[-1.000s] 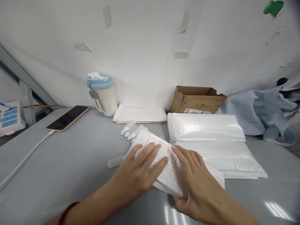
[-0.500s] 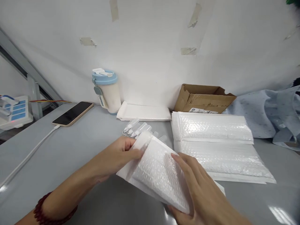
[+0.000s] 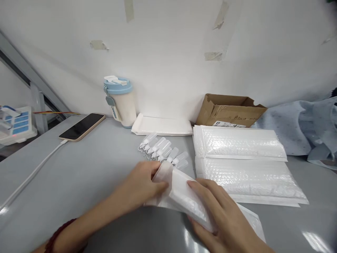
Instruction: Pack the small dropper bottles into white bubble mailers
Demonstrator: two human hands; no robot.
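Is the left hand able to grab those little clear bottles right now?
Probably yes, once it lets go: the left hand is pinching the bubble mailer, but the little clear bottles lie just beyond it on bare table with nothing between.

Table (image 3: 86, 182) w/ wall behind. Near centre: bubble mailer (image 3: 184, 200) on table, left hand (image 3: 139, 186) at its left end, right hand (image 3: 223, 214) on its right part. Just behind mailer: row of small vials (image 3: 163, 149). Behind vials, at wall: flat tray (image 3: 162, 126); cup (image 3: 119, 102) just left of tray. Phone (image 3: 81, 127) left of cup, cable (image 3: 31, 175) running toward near-left. Right of vials: mailer stack (image 3: 244, 161). Cardboard box (image 3: 229, 110) behind stack; cloth (image 3: 297, 130) right of box.
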